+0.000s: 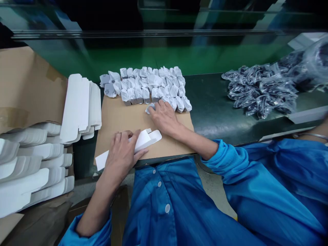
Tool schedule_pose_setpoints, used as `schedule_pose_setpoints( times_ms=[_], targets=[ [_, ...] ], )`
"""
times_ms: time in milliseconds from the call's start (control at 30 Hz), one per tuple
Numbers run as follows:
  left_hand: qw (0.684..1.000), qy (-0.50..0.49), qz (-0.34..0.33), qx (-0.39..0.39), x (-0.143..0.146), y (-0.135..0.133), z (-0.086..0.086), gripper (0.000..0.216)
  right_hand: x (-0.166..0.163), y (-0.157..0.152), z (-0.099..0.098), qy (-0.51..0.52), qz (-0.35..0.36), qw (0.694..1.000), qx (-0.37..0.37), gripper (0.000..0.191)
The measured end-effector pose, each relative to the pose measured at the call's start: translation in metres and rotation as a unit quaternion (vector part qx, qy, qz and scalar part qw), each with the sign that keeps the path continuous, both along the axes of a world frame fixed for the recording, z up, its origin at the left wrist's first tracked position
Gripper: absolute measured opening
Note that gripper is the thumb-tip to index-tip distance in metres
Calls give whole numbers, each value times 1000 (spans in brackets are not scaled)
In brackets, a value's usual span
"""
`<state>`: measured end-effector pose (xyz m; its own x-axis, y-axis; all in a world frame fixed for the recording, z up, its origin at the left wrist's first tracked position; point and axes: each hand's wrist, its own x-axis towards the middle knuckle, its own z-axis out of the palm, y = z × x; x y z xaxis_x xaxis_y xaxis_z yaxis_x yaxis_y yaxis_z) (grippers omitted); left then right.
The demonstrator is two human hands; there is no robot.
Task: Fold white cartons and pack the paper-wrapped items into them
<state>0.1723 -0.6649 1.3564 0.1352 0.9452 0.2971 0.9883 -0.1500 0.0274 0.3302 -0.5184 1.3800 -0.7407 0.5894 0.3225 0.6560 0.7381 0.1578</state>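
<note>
A white folding carton (144, 139) lies at a slant on the cardboard sheet (123, 118), its end flaps standing out toward the right. Around it closes my left hand (123, 150), thumb on the near side and fingers over the top. My right hand (164, 116) reaches to the front row of small wrapped blocks (142, 95), which are grey and partly covered in white tissue. Its fingers are curled onto one wrapped block (150, 107) at the front edge of the group. Most of that block is hidden under the fingers.
Flat white cartons (79, 106) lean in a pile at the left, beside a large cardboard box (30, 89) with more stacks in front. Bagged dark parts (261, 89) lie on the green belt (210, 112) at right. Another person's blue sleeve (294, 160) is close on the right.
</note>
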Motion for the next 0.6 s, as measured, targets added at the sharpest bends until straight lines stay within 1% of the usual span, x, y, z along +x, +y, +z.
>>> schedule_pose_setpoints(
  times_ms=[67,100,167,200,267,333,367,467,600],
  targets=[
    [999,-5,-29,-15,2,-3,0,60,13,-6,-1,10,33,998,-52,21],
    [998,-6,-52,-26,4,-5,0,57,23,-10,-2,16,48,995,-84,23],
    [995,-9,-91,-47,9,-6,2,56,44,-17,-5,35,61,986,-148,34],
    [993,-9,-103,-57,12,-6,3,56,55,-19,-5,47,55,982,-174,37],
    [991,-8,-113,-70,16,-6,5,54,73,-24,-6,76,27,974,-211,38],
    [992,-15,-105,-74,18,-5,7,56,87,-28,-5,118,12,962,-244,36],
    [992,-20,-98,-75,18,-4,8,60,92,-30,-5,140,16,954,-263,35],
    [993,-25,-86,-83,18,-2,8,68,101,-37,-3,171,64,933,-311,36],
    [989,-18,-103,-104,17,0,9,57,93,-35,-5,138,128,932,-311,39]
  ],
)
